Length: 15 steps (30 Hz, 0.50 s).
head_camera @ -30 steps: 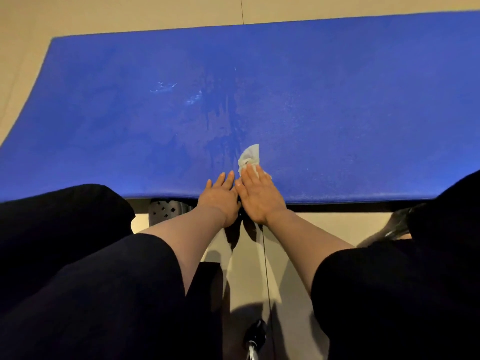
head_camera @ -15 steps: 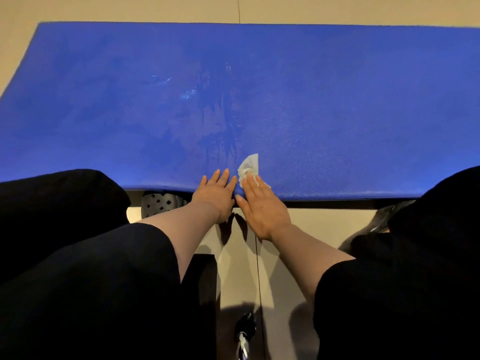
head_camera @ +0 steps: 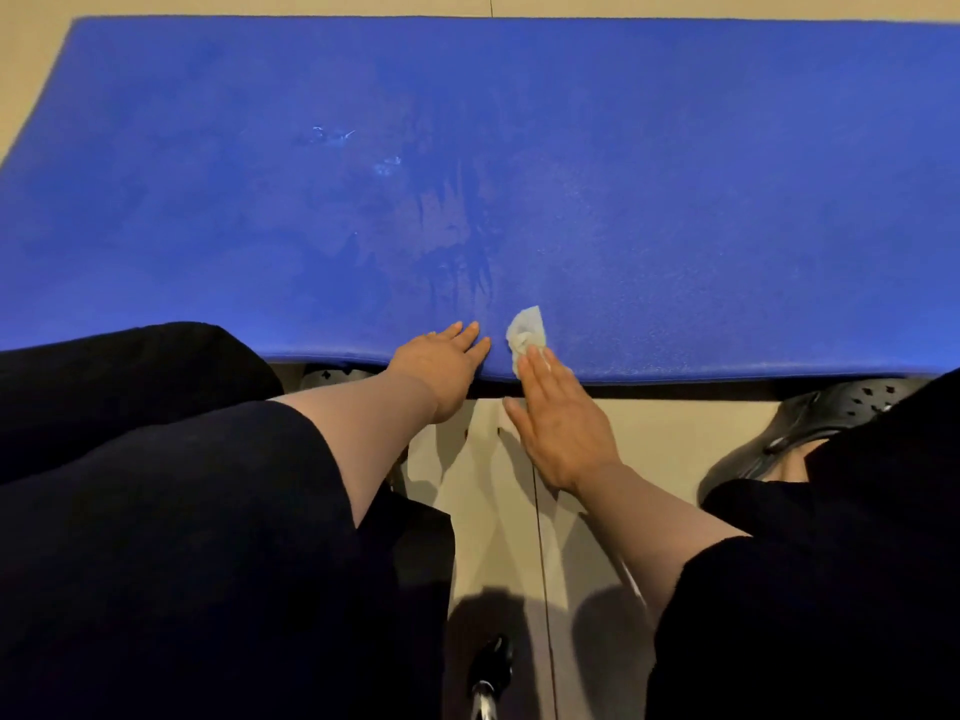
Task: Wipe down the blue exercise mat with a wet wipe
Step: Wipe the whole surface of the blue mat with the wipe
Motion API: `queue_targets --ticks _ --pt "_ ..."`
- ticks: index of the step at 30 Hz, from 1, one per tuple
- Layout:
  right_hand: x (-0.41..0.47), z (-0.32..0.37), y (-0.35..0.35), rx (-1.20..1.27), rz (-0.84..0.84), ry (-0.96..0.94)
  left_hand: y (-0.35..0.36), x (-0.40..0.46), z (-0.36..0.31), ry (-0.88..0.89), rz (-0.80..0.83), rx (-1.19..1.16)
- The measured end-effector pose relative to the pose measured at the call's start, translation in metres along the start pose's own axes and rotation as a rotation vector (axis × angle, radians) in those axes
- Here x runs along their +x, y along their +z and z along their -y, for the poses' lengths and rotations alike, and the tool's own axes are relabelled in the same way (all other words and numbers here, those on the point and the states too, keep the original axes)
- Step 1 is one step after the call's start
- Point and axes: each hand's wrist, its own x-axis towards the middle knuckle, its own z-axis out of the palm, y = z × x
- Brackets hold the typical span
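The blue exercise mat [head_camera: 675, 174] lay flat on the floor [head_camera: 649, 439], filling the upper part of the view, its near edge running just ahead of the person's knees. The wet wipe [head_camera: 525, 332] sat crumpled on the mat at that near edge, pinned under the fingertips of the right hand [head_camera: 561, 423]. That hand was flat and extended, pressing the wipe down rather than pinching it; this appeared suited to dragging it across the surface. The left hand [head_camera: 441, 363] rested open on the mat edge just beside the wipe, holding nothing, probably to steady the mat or the body.

Darker streaks [head_camera: 457, 241] above the hands were judged to be moisture; pale marks [head_camera: 332, 135] further out looked untreated. The mat's right end was cut off by the frame. Dark clothing hid both lower corners. A perforated shoe [head_camera: 831, 413] showed partly at right. A small dark object [head_camera: 491, 662] at the bottom could not be identified.
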Motion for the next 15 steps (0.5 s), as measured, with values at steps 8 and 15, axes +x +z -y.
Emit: queue_targets --ticks 8,15 --pt "0.02 0.047 0.01 0.161 -0.104 0.198 -0.008 0.007 0.016 0.055 -0.011 0.056" --pt "0.024 0.023 0.01 0.192 -0.185 0.176 -0.021 0.002 0.035 0.155 0.05 0.084"
